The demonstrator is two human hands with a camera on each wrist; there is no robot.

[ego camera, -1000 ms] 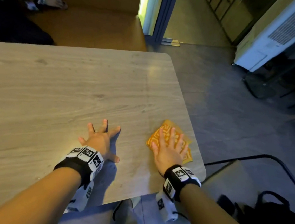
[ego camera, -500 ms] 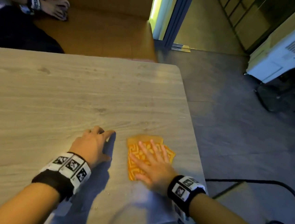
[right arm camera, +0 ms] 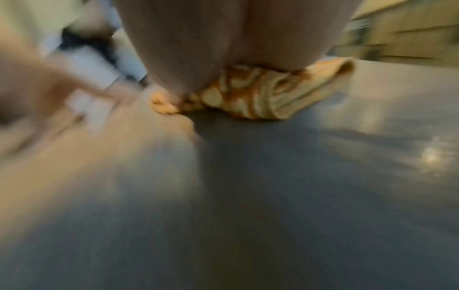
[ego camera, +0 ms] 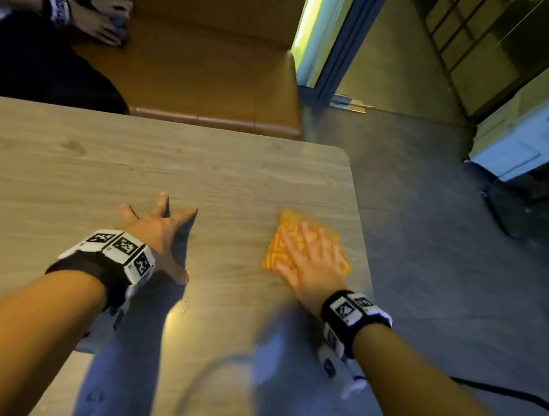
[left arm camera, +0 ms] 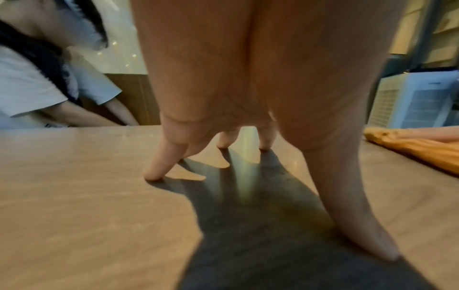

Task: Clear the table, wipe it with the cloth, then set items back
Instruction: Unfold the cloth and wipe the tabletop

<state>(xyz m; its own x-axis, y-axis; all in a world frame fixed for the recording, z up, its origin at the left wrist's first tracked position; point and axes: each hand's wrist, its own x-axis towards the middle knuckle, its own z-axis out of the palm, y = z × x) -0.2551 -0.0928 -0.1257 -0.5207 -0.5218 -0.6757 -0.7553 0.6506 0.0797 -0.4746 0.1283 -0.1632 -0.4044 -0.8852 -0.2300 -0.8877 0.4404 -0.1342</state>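
Observation:
An orange patterned cloth [ego camera: 285, 242] lies folded near the right edge of the grey wood-grain table [ego camera: 103, 173]. My right hand [ego camera: 312, 254] presses flat on the cloth with straight fingers; in the right wrist view the cloth [right arm camera: 273, 98] bunches under the palm. My left hand [ego camera: 162, 228] stands on the bare tabletop to the left, fingers spread. The left wrist view shows the fingertips [left arm camera: 154, 174] propped on the table [left arm camera: 74, 196], with the cloth [left arm camera: 422, 151] at the right.
Another person's hands [ego camera: 100, 23] rest on the orange bench [ego camera: 195, 68] behind the table. Grey floor [ego camera: 445, 256] lies right of the table edge, with a white appliance [ego camera: 531, 137] at the far right and a black cable [ego camera: 515, 394] near my right arm.
My right hand has slid the cloth back to the right, toward the table edge. My left hand, curled half a second ago, has spread its fingers on the table.

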